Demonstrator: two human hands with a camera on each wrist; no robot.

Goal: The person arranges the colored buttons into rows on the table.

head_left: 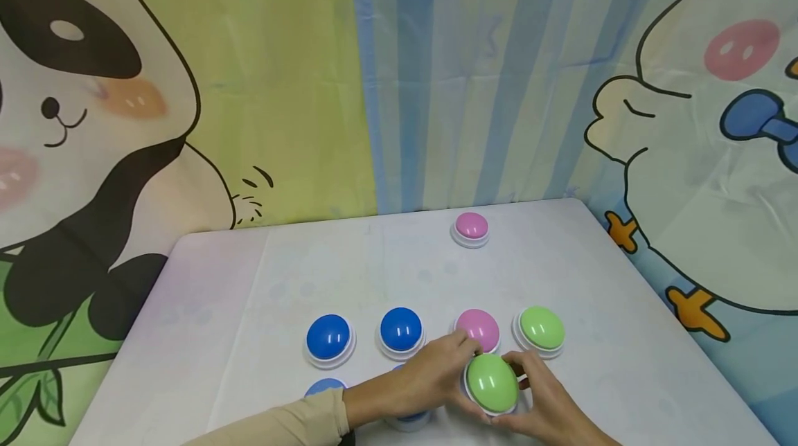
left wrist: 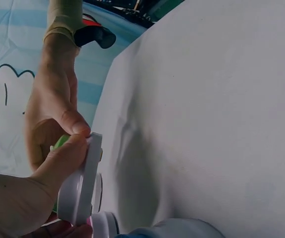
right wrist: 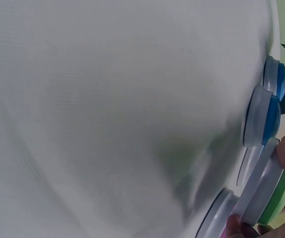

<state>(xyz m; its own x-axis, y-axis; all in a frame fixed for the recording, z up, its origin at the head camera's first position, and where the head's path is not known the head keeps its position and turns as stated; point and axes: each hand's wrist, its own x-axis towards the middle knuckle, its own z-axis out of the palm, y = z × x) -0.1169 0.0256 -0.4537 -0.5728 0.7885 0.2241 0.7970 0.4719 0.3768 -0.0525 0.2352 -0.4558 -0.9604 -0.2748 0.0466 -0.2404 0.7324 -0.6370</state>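
Note:
A push button with a green dome and white base (head_left: 492, 384) is held between both hands at the front right of the table. My left hand (head_left: 436, 371) grips the base from the left, thumb along its near edge. From the right, my right hand (head_left: 541, 394) pinches the same rim. Both wrist views show the button lifted and tilted, its white underside edge (left wrist: 86, 181) over the table. Just behind it, a pink button (head_left: 479, 327) is partly covered by my left fingers. Another green button (head_left: 542, 327) stands behind my right hand.
Two blue buttons (head_left: 327, 336) (head_left: 401, 329) stand to the left in the same row. In front of them, two more blue buttons are partly hidden by my left arm, one dome (head_left: 325, 384) showing. A lone pink button (head_left: 472, 226) sits near the back edge of the white table (head_left: 349, 266).

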